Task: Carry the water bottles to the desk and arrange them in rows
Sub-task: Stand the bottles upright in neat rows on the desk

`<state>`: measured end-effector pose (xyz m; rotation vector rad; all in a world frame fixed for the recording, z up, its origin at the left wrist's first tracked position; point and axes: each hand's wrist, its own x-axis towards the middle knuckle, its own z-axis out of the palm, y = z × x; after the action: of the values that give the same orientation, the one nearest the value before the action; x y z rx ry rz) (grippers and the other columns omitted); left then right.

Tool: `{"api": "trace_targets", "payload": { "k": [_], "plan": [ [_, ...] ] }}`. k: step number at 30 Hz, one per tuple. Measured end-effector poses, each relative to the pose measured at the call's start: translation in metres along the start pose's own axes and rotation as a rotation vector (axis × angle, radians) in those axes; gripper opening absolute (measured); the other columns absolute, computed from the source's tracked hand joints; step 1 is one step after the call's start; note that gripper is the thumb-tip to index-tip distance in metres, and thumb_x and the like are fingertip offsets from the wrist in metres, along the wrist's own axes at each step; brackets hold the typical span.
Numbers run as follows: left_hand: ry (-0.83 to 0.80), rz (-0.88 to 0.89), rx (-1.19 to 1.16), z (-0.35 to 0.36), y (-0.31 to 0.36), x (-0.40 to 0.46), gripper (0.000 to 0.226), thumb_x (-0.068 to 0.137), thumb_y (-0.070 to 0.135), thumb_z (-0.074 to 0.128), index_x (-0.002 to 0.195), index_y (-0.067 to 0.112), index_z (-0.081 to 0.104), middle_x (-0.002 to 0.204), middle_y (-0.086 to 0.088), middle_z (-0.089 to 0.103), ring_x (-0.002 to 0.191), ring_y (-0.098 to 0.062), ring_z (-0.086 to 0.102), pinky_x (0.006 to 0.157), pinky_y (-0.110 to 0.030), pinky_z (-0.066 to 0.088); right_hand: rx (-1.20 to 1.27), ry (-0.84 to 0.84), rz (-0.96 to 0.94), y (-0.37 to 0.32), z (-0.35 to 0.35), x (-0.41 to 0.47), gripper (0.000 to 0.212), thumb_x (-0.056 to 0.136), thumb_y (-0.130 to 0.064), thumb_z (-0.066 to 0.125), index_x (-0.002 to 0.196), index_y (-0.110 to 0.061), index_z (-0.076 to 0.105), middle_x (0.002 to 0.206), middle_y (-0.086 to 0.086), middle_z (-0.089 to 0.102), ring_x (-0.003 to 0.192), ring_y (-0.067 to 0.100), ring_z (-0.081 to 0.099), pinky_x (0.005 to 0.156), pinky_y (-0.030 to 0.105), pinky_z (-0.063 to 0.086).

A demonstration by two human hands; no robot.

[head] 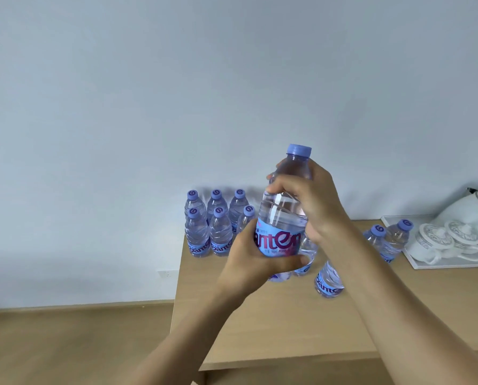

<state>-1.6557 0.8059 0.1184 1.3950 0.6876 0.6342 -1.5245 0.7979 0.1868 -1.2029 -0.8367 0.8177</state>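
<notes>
I hold one clear water bottle (283,218) with a purple cap and blue label upright above the wooden desk (274,323). My left hand (255,259) grips it around the label from below. My right hand (312,195) grips its upper body just under the neck. Several matching bottles (205,232) stand in two rows at the desk's far left corner against the wall. More loose bottles (329,282) stand behind my hands, partly hidden. Two bottles (390,240) stand further right.
A white tray (451,265) with a white kettle (474,207) and lidded cups (437,240) sits at the desk's right end. The pale wall (176,107) backs the desk. Wooden floor (65,343) lies to the left, below the desk's left edge.
</notes>
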Motion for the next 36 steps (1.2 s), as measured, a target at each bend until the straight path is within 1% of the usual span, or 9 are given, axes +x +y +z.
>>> {"api": "trace_targets", "payload": {
  "k": [6, 9, 13, 18, 21, 23, 27, 31, 36],
  "plan": [
    [-0.187, -0.003, -0.137, -0.017, 0.006, -0.001, 0.041, 0.062, 0.009, 0.087, 0.095, 0.028, 0.071, 0.089, 0.002, 0.074, 0.082, -0.012, 0.07, 0.071, -0.021, 0.054, 0.185, -0.177, 0.043, -0.004, -0.005, 0.006, 0.028, 0.043, -0.008, 0.07, 0.069, -0.017, 0.064, 0.075, 0.006, 0.066, 0.073, 0.028, 0.068, 0.074, 0.039, 0.059],
    [-0.111, 0.002, -0.101, -0.019, 0.001, -0.001, 0.043, 0.057, 0.018, 0.089, 0.095, 0.024, 0.071, 0.09, -0.001, 0.074, 0.083, -0.015, 0.071, 0.073, -0.024, 0.055, 0.194, -0.226, 0.044, -0.001, -0.003, 0.007, 0.025, 0.055, 0.0, 0.066, 0.073, -0.017, 0.065, 0.081, 0.008, 0.068, 0.082, 0.033, 0.07, 0.073, 0.038, 0.059],
    [-0.008, 0.005, -0.072, -0.019, -0.007, -0.003, 0.045, 0.059, 0.019, 0.09, 0.098, 0.018, 0.069, 0.087, -0.001, 0.074, 0.08, -0.015, 0.071, 0.069, -0.022, 0.055, 0.031, -0.158, 0.05, 0.006, 0.003, 0.007, 0.028, 0.065, -0.012, 0.073, 0.09, -0.014, 0.061, 0.093, 0.008, 0.068, 0.089, 0.031, 0.069, 0.082, 0.046, 0.057],
    [0.156, 0.03, -0.004, -0.019, -0.015, -0.002, 0.045, 0.06, 0.012, 0.091, 0.096, 0.022, 0.065, 0.082, 0.004, 0.074, 0.072, -0.01, 0.07, 0.06, -0.02, 0.055, -0.057, -0.001, 0.038, 0.02, 0.015, 0.001, 0.028, 0.073, -0.018, 0.082, 0.093, -0.01, 0.065, 0.078, 0.0, 0.07, 0.071, 0.016, 0.071, 0.06, 0.025, 0.055],
    [0.193, 0.029, 0.002, -0.017, -0.024, -0.002, 0.048, 0.06, 0.011, 0.092, 0.097, 0.021, 0.063, 0.083, 0.003, 0.073, 0.07, -0.01, 0.069, 0.058, -0.021, 0.055, -0.075, 0.062, 0.081, 0.028, 0.021, 0.002, 0.026, 0.074, -0.016, 0.081, 0.09, -0.009, 0.063, 0.076, 0.006, 0.069, 0.07, 0.027, 0.072, 0.061, 0.034, 0.058],
    [0.171, 0.021, -0.014, -0.019, -0.029, -0.002, 0.051, 0.059, 0.012, 0.092, 0.099, 0.02, 0.062, 0.083, 0.003, 0.073, 0.069, -0.01, 0.069, 0.057, -0.02, 0.054, -0.085, 0.086, 0.094, 0.032, 0.023, 0.003, 0.023, 0.069, -0.017, 0.079, 0.084, -0.011, 0.063, 0.074, 0.007, 0.068, 0.071, 0.034, 0.071, 0.066, 0.04, 0.061],
    [0.101, -0.015, -0.053, -0.029, -0.037, -0.005, 0.051, 0.061, 0.016, 0.092, 0.104, 0.019, 0.065, 0.09, 0.005, 0.074, 0.078, -0.006, 0.07, 0.063, -0.016, 0.052, -0.083, 0.072, 0.111, 0.038, 0.023, 0.002, 0.019, 0.064, -0.017, 0.074, 0.078, -0.013, 0.062, 0.062, 0.001, 0.067, 0.057, 0.019, 0.067, 0.055, 0.029, 0.055],
    [0.012, -0.063, -0.088, -0.036, -0.05, -0.007, 0.046, 0.066, 0.01, 0.089, 0.107, 0.016, 0.067, 0.099, -0.003, 0.075, 0.089, -0.017, 0.071, 0.073, -0.026, 0.058, -0.092, 0.076, 0.155, 0.048, 0.018, 0.0, 0.024, 0.065, -0.016, 0.074, 0.085, -0.009, 0.063, 0.062, 0.0, 0.066, 0.056, 0.015, 0.066, 0.053, 0.025, 0.053],
    [-0.022, -0.112, -0.073, -0.035, -0.066, -0.002, 0.038, 0.066, 0.008, 0.088, 0.095, 0.023, 0.068, 0.088, 0.005, 0.075, 0.079, -0.007, 0.07, 0.067, -0.019, 0.055, -0.122, 0.099, 0.181, 0.064, 0.016, -0.004, 0.012, 0.077, -0.004, 0.071, 0.078, -0.011, 0.061, 0.06, -0.003, 0.068, 0.052, 0.011, 0.066, 0.049, 0.021, 0.051]
  ]
}}
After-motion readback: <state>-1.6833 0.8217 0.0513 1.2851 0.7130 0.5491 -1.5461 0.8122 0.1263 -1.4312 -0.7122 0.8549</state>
